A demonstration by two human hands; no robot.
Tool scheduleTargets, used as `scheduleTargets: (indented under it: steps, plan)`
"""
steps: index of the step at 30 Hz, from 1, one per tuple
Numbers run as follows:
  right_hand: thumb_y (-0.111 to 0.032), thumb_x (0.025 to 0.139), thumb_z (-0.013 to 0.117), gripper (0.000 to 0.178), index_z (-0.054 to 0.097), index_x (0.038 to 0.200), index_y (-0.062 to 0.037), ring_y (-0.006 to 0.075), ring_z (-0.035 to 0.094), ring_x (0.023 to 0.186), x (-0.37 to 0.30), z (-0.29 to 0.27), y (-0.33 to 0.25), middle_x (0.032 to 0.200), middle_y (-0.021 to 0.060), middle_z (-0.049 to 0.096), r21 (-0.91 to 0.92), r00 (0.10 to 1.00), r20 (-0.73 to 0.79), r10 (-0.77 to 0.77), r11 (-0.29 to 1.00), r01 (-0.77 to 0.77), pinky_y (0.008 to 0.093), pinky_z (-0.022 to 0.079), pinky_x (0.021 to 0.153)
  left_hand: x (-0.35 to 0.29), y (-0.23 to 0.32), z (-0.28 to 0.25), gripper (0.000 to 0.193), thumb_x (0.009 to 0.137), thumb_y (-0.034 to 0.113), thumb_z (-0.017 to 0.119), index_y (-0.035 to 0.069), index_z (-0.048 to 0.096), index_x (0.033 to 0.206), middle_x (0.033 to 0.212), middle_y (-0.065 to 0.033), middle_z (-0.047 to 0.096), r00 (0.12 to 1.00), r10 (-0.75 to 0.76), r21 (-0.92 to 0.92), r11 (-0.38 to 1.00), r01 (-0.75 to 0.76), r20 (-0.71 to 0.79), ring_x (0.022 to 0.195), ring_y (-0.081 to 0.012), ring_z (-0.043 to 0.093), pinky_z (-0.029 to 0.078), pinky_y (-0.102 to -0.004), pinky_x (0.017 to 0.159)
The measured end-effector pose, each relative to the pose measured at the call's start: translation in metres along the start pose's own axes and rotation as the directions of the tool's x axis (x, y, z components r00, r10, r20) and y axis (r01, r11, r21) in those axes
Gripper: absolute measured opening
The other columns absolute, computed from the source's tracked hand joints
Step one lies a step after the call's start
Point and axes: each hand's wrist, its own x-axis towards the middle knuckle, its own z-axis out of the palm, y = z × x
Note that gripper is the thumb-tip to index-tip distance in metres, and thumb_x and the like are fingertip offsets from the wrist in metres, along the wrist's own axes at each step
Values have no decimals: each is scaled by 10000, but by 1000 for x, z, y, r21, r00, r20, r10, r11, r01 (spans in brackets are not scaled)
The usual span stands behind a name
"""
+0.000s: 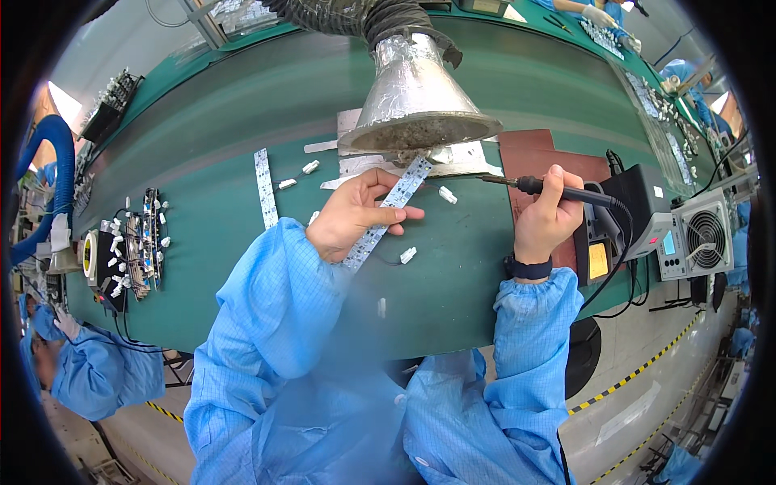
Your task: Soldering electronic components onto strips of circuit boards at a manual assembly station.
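Note:
My left hand (356, 212) is closed on a long, narrow circuit board strip (394, 202), which slants up and away under the rim of a metal fume hood. Small white connectors on thin wires (447, 195) lie around the strip. In my right hand (548, 217) is a soldering iron (558, 189) with a black handle, held like a pen. Its tip points left, just below the hood's right edge and apart from the strip. A second circuit board strip (265, 187) lies flat on the green mat, left of my left hand.
The metal fume hood (416, 93) hangs over the green bench (453, 275). At right stand the soldering station (643, 210), a sponge holder (598, 260) and a fan unit (705, 234). A rack of boards (145, 242) stands at left. Co-workers in blue work nearby.

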Motion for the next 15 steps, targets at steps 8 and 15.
scheduleTargets:
  steps: [8,15]
  plan:
    - [-153,959,581,170,570,840,-32,59,493,685,1,1,2,755,-14,536,-2,999,8,-37,999,37,211,439,609,-1,2,0,398,845,-39,639,-47,472,1205,1197,-165,603,1000,-26,16,1000,26,-3,985,-217,673,544,-259,745]
    - [-148,958,584,169,567,834,-34,59,501,657,1,1,3,743,-14,537,9,1000,-3,-26,1000,26,209,446,589,1,-4,-2,366,907,22,603,-52,444,1228,1069,-153,667,999,-34,79,996,34,-4,854,-165,679,539,-252,698]
